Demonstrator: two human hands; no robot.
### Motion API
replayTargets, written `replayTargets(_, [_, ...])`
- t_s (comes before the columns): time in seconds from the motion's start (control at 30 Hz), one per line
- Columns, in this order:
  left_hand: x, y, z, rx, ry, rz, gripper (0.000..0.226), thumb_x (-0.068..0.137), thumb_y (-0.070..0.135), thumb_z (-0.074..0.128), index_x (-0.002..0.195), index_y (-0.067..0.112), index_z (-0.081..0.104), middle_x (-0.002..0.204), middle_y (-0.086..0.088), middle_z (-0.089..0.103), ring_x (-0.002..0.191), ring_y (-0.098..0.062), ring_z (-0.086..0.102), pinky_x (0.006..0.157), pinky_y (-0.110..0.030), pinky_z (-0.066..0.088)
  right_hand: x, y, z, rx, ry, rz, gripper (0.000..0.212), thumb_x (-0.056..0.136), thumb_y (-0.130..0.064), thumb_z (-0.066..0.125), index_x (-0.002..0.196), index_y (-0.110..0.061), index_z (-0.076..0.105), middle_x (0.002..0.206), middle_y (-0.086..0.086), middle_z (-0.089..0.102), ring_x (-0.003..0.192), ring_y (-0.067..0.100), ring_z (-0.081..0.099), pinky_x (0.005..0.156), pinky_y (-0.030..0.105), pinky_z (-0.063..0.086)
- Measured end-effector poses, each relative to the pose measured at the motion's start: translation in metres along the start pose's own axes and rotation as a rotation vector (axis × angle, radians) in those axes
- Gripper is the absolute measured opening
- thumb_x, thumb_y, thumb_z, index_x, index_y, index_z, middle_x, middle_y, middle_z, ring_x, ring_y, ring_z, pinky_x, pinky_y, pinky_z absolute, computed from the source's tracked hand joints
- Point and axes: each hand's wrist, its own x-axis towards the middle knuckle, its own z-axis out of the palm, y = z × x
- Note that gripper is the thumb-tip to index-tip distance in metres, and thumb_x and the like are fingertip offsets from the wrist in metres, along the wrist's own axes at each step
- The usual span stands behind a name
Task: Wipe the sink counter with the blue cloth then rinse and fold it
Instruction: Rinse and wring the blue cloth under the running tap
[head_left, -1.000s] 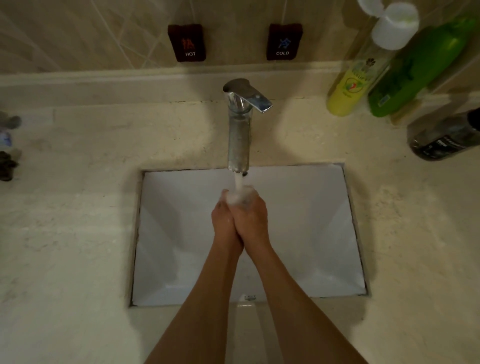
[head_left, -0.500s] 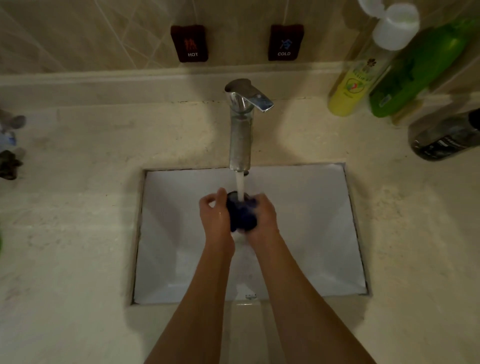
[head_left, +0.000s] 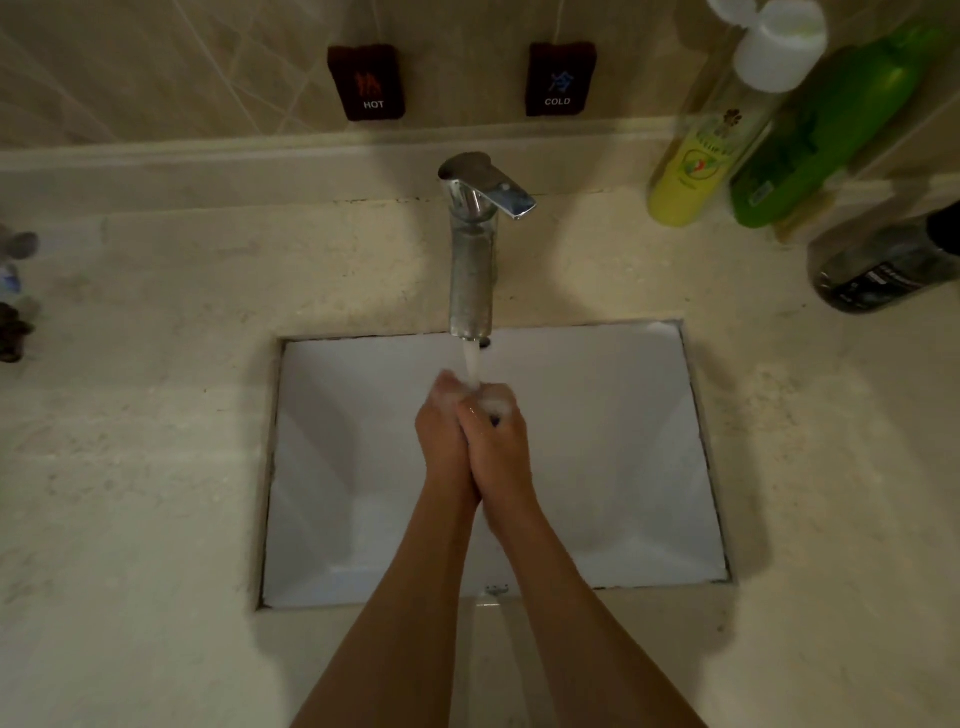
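both hands (head_left: 470, 436) pressed together, fingers curled

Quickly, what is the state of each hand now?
Left hand: fingers curled, pressed against the right, squeezing the blue cloth.
Right hand: fingers curled round the same cloth.

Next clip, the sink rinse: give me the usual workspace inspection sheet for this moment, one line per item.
Surface: beige stone counter around a white rectangular sink; no standing water discernible on the counter.
Job's things: blue cloth almost fully hidden between the hands, only a dark sliver showing; faucet running, its stream landing on the hands.
Clutter: yellow bottle, green bottle and dark bottle at back right; small blurred items at the left edge.
Grippers: left hand and right hand pressed together, squeezing the cloth under the stream.
Cables: nothing seen.
Surroundings: tiled wall with HOT tag and COLD tag.
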Motion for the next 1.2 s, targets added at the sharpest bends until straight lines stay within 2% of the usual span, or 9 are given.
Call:
replayTargets(0.23, [0.004, -0.007, -0.011, 0.100, -0.059, -0.035, 0.026, 0.102, 0.023, 0.042, 0.080, 0.028, 0.054, 0.077, 0.007, 0.057, 0.071, -0.010, 0.055, 0.063, -0.027, 0.047, 0.031, -0.002, 0.006, -0.214, 0.097, 0.121, 0.024, 0.080, -0.041, 0.068, 0.074, -0.018, 0.065, 0.076, 0.006, 0.073, 0.075, 0.024, 0.073, 0.072, 0.043, 0.062])
replayTargets(0.37, [-0.002, -0.003, -0.009, 0.050, 0.086, -0.005, 0.027, 0.092, 0.018, 0.050, 0.067, 0.012, 0.058, 0.064, -0.005, 0.056, 0.059, -0.018, 0.052, 0.049, -0.027, 0.044, 0.043, 0.002, 0.003, 0.103, 0.122, 0.429, 0.022, 0.095, -0.015, 0.053, 0.077, -0.005, 0.063, 0.072, 0.013, 0.066, 0.063, 0.028, 0.065, 0.055, 0.035, 0.054])
replayTargets(0.5, [-0.010, 0.003, -0.004, 0.005, 0.118, 0.082, 0.011, 0.096, 0.022, 0.057, 0.094, 0.013, 0.062, 0.090, -0.001, 0.067, 0.085, -0.017, 0.066, 0.069, -0.025, 0.056, 0.039, 0.006, -0.009, 0.447, -0.001, 0.604, 0.037, 0.092, -0.037, 0.049, 0.098, -0.006, 0.069, 0.097, 0.018, 0.070, 0.091, 0.032, 0.065, 0.074, 0.040, 0.053])
replayTargets(0.63, [0.002, 0.001, -0.004, -0.003, 0.102, -0.012, 0.003, 0.089, 0.029, 0.062, 0.087, 0.027, 0.063, 0.115, -0.008, 0.064, 0.102, -0.025, 0.065, 0.088, -0.044, 0.058, 0.020, 0.000, -0.014, 0.694, -0.158, 0.475, 0.033, 0.100, -0.022, 0.046, 0.119, -0.005, 0.066, 0.106, 0.018, 0.069, 0.107, 0.033, 0.063, 0.105, 0.051, 0.045])
replayTargets(0.77, [0.012, 0.007, -0.003, -0.087, 0.162, -0.018, 0.018, 0.085, 0.038, 0.059, 0.093, 0.022, 0.059, 0.108, -0.012, 0.064, 0.096, -0.029, 0.067, 0.084, -0.048, 0.058, 0.006, 0.000, -0.002, 0.418, -0.190, 0.171, 0.037, 0.092, -0.013, 0.047, 0.124, -0.010, 0.065, 0.118, 0.020, 0.069, 0.111, 0.034, 0.066, 0.097, 0.049, 0.053])
replayTargets(0.83, [0.010, 0.009, -0.003, -0.144, 0.083, -0.013, 0.016, 0.095, 0.029, 0.052, 0.099, 0.014, 0.049, 0.089, -0.009, 0.061, 0.079, -0.025, 0.064, 0.070, -0.039, 0.056, 0.007, -0.001, 0.007, 0.225, -0.115, 0.079, 0.036, 0.090, -0.025, 0.050, 0.121, -0.012, 0.064, 0.111, 0.015, 0.068, 0.103, 0.026, 0.068, 0.091, 0.045, 0.056])
replayTargets(0.93, [0.004, 0.004, -0.001, -0.093, 0.000, -0.024, 0.024, 0.095, 0.026, 0.046, 0.086, 0.007, 0.057, 0.080, -0.015, 0.061, 0.073, -0.029, 0.062, 0.070, -0.048, 0.057, 0.016, -0.002, 0.014, -0.074, 0.015, -0.026, 0.030, 0.087, -0.046, 0.062, 0.100, -0.019, 0.062, 0.093, 0.003, 0.066, 0.086, 0.018, 0.067, 0.082, 0.044, 0.057])
replayTargets(1.1, [0.001, 0.000, -0.005, -0.013, -0.003, -0.071, 0.029, 0.098, 0.019, 0.047, 0.083, 0.007, 0.069, 0.078, -0.012, 0.071, 0.069, -0.023, 0.069, 0.056, -0.029, 0.053, 0.036, -0.004, 0.011, -0.178, 0.165, 0.164, 0.042, 0.075, -0.057, 0.069, 0.081, -0.016, 0.072, 0.079, 0.005, 0.075, 0.077, 0.023, 0.074, 0.073, 0.046, 0.062])
replayTargets(1.2, [0.001, -0.002, -0.010, 0.059, 0.058, -0.062, 0.023, 0.091, 0.014, 0.048, 0.070, 0.009, 0.055, 0.067, -0.008, 0.057, 0.063, -0.022, 0.054, 0.055, -0.030, 0.045, 0.043, -0.003, 0.011, -0.003, 0.145, 0.368, 0.022, 0.092, -0.025, 0.062, 0.084, -0.007, 0.070, 0.086, 0.018, 0.074, 0.077, 0.034, 0.073, 0.072, 0.052, 0.062])
